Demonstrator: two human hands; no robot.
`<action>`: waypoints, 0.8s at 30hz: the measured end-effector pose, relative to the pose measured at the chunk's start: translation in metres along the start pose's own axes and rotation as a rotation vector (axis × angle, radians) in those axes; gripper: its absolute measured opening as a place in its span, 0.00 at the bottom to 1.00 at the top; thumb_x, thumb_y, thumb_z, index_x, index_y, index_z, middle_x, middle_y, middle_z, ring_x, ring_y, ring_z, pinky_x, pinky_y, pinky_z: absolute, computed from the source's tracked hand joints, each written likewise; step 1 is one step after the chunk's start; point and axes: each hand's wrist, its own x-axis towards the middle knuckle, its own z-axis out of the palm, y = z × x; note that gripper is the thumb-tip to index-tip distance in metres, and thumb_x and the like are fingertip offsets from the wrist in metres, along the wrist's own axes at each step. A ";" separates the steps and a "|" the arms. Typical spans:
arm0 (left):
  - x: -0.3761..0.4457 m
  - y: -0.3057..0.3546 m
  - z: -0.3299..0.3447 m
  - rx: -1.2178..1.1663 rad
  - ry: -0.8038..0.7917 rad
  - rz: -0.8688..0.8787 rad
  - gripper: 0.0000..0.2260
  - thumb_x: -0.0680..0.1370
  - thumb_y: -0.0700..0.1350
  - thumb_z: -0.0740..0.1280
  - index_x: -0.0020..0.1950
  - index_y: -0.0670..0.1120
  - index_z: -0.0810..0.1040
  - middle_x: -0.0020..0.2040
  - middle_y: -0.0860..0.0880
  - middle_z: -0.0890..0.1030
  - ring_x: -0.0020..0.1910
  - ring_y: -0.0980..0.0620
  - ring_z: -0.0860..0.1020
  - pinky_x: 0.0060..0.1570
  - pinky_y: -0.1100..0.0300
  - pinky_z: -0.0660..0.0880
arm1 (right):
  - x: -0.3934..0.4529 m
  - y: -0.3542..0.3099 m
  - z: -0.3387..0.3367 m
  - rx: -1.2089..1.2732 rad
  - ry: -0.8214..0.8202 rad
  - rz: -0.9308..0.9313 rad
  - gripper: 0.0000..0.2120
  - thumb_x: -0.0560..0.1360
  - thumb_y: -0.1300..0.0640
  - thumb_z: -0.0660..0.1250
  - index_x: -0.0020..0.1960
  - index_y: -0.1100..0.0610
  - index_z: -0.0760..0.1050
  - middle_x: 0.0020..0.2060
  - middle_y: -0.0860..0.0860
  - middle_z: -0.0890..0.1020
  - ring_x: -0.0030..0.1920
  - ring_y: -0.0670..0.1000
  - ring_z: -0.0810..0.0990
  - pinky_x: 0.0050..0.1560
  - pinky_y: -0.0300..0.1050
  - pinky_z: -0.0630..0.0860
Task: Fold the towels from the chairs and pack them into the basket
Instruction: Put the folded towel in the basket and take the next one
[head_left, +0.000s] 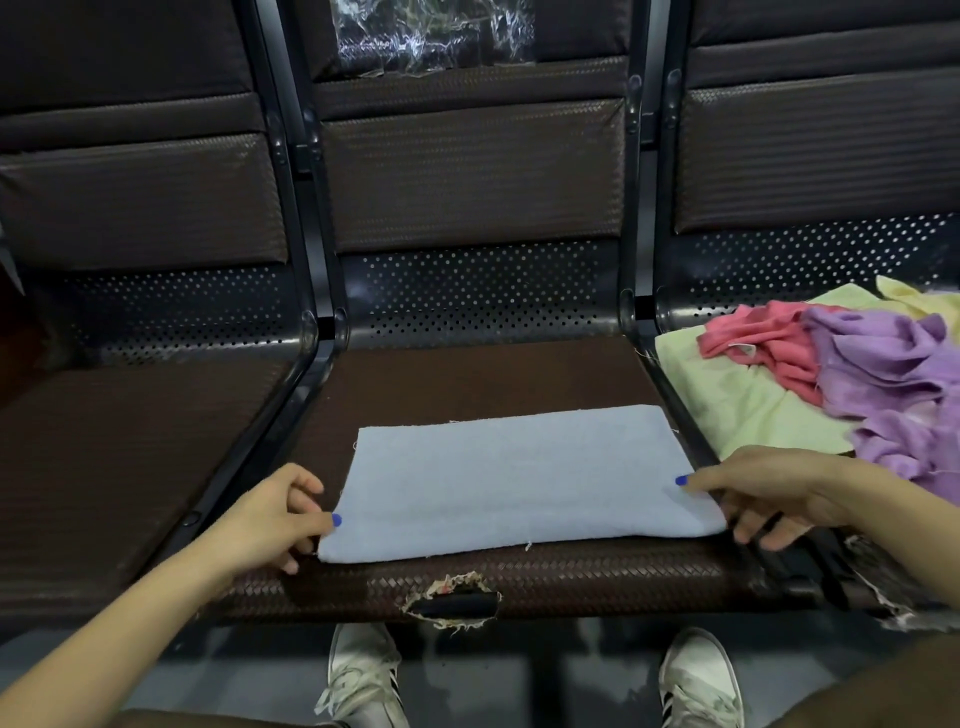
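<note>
Blue towel (514, 478), lower centre: soft, light, floppy (judged). Left hand (265, 519) and right hand (763, 493) pinch its near corners; best hold.

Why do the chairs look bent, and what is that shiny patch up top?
Head view: the wide lens bows the chair frames outward; the shine is glare on crinkled plastic; lighting is dim, and the blue towel is brightest.

Three chairs side by side; folded towel (511, 478) flat on the middle seat (467, 379), toward its front edge; left hand (270, 519) at the towel's left end, right hand (769, 493) at its right end; heap of towels (810, 374) on the right seat; plastic sheet (431, 31) on the middle backrest; shoes (363, 675) on the floor before the seat.
</note>
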 end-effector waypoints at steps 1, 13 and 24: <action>0.001 0.006 0.001 0.127 0.065 0.095 0.10 0.73 0.42 0.73 0.49 0.48 0.73 0.44 0.46 0.78 0.37 0.50 0.77 0.30 0.61 0.73 | 0.000 -0.004 0.002 0.007 0.032 -0.012 0.16 0.73 0.46 0.69 0.47 0.58 0.71 0.33 0.52 0.73 0.28 0.49 0.73 0.26 0.37 0.71; 0.019 0.075 0.131 0.845 -0.112 0.685 0.21 0.82 0.53 0.49 0.75 0.50 0.62 0.76 0.47 0.61 0.74 0.45 0.60 0.71 0.51 0.57 | 0.011 -0.020 0.011 0.292 -0.008 -0.009 0.04 0.75 0.63 0.63 0.42 0.58 0.72 0.23 0.51 0.69 0.22 0.46 0.64 0.25 0.38 0.73; 0.033 0.099 0.157 0.848 -0.351 0.356 0.45 0.68 0.78 0.49 0.76 0.58 0.35 0.76 0.52 0.31 0.75 0.47 0.31 0.65 0.29 0.33 | 0.021 0.003 -0.011 0.285 -0.013 0.007 0.04 0.75 0.62 0.64 0.47 0.58 0.76 0.34 0.54 0.76 0.30 0.49 0.74 0.31 0.43 0.78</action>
